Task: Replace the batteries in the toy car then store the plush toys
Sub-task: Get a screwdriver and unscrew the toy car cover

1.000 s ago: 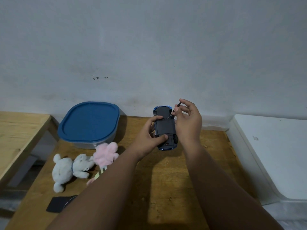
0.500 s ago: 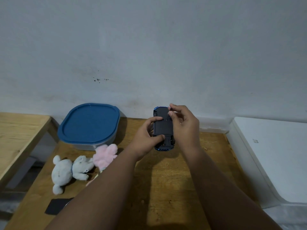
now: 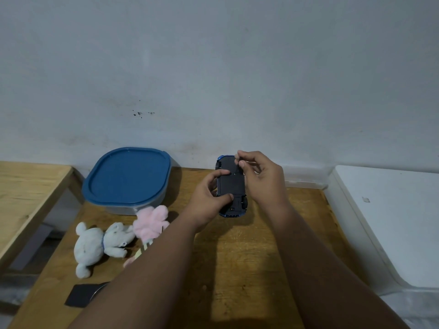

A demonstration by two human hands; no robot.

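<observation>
Two hands meet over the toy car (image 3: 231, 186), which lies belly-up at the far side of the table (image 3: 237, 257); whether its near end rests on the wood or is held just clear, I cannot tell. The left hand (image 3: 209, 198) grips the car from the side, forefinger and thumb curled onto the dark underside. The right hand (image 3: 261, 176) pinches a thin screwdriver (image 3: 236, 167), fingers (image 3: 242, 163) bunched tight round it. A second ago the tool's handle stuck out above those fingers at a slant. Now they have closed down over it and only a sliver of shaft shows, pointing at the underside near the car's far end. The car itself has barely shifted. To my eye that means the screw of the battery cover is being worked, and the cover looks still in place, so no batteries have been swapped. The white plush (image 3: 95, 243) and the pink plush (image 3: 150, 222) lie untouched on the table's left, just beside the container (image 3: 128, 176), whose blue lid is on.
</observation>
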